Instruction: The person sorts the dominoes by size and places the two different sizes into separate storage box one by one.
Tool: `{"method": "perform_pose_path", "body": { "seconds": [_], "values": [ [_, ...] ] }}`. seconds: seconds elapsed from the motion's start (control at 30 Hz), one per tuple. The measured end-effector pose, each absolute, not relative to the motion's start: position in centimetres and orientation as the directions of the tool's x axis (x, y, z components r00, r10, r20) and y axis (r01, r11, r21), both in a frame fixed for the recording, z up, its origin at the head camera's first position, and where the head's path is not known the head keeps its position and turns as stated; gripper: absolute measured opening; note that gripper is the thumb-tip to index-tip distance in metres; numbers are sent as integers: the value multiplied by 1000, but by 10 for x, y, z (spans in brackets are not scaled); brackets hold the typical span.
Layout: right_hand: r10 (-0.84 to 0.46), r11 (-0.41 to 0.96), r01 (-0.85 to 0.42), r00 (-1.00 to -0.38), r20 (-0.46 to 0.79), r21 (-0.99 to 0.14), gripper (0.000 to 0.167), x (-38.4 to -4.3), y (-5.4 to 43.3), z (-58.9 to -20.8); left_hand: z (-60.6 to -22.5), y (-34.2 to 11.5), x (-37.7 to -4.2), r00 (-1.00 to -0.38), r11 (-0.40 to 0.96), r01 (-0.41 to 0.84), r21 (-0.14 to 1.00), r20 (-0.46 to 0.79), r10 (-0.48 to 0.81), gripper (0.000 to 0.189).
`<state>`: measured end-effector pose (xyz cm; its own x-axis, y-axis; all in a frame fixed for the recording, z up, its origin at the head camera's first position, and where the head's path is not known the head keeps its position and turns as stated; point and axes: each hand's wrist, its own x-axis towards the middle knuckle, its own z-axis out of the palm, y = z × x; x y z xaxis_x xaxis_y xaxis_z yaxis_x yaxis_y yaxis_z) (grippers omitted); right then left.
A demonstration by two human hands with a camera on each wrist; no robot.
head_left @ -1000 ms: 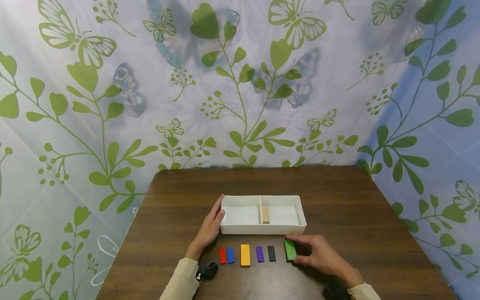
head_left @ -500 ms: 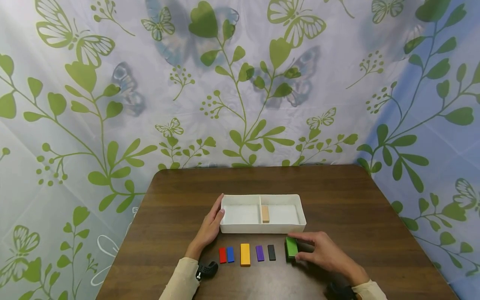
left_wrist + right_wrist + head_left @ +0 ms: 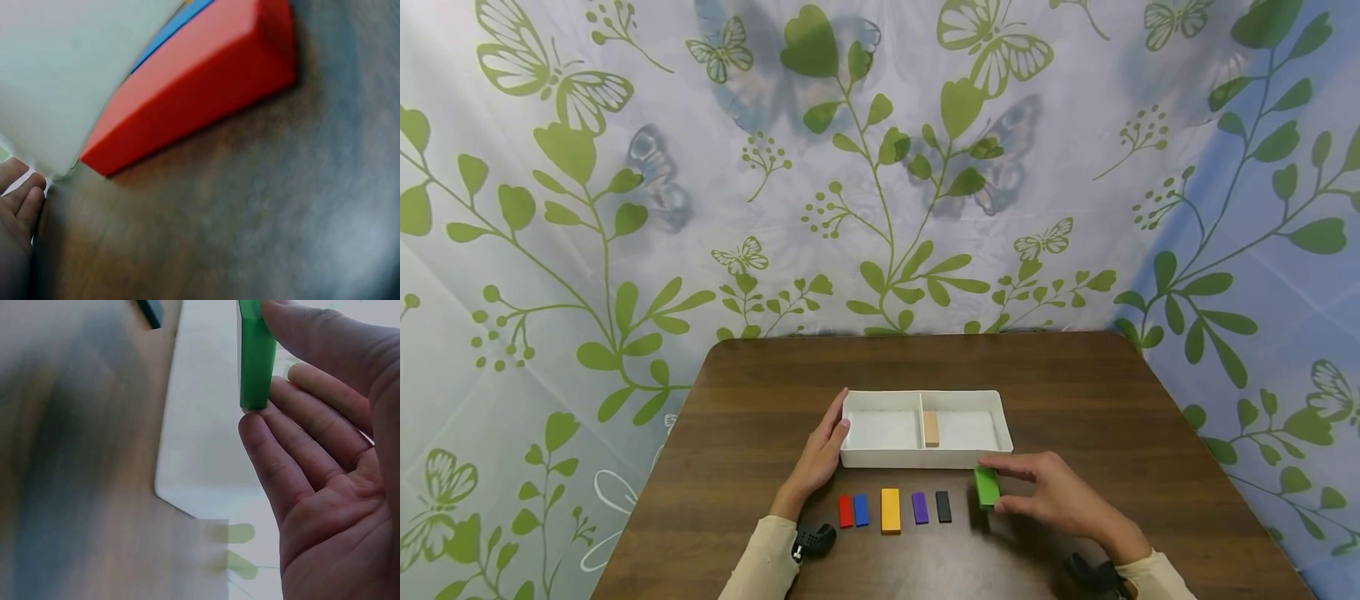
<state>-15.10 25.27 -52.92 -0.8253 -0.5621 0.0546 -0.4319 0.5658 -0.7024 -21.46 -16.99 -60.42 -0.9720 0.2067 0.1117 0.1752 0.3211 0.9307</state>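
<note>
My right hand point(image 3: 1060, 496) pinches a green block point(image 3: 987, 487) by its ends, between thumb and fingers. In the head view the block is lifted off the table, just in front of the white two-compartment tray point(image 3: 887, 460). The right wrist view shows the green block point(image 3: 257, 365) between thumb and fingertips. My left hand point(image 3: 816, 458) rests along the tray's left end wall, its fingers fairly straight. In the left wrist view, the left fingers point(image 3: 30, 199) touch the tray's end. A beige block point(image 3: 931, 429) lies in the right compartment against the divider.
Before the tray, a row lies on the brown table point(image 3: 1060, 375): a red block point(image 3: 846, 512), a blue block point(image 3: 861, 510), a larger yellow block point(image 3: 891, 511), a purple block point(image 3: 920, 507) and a black block point(image 3: 943, 507). A leaf-patterned curtain point(image 3: 880, 167) hangs behind.
The green block has risen from the table in my right hand and moved slightly forward toward the tray. My left hand and the tray have stayed in place.
</note>
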Motion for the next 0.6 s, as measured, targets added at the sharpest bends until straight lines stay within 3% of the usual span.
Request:
{"method": "perform_pose_path", "body": {
  "seconds": [0.6],
  "values": [
    [-564,560,-463,-821,93,-687,63,-170,253,-498,-602,-170,-213,-973,332,169,928,104,204,59]
  ]
}}
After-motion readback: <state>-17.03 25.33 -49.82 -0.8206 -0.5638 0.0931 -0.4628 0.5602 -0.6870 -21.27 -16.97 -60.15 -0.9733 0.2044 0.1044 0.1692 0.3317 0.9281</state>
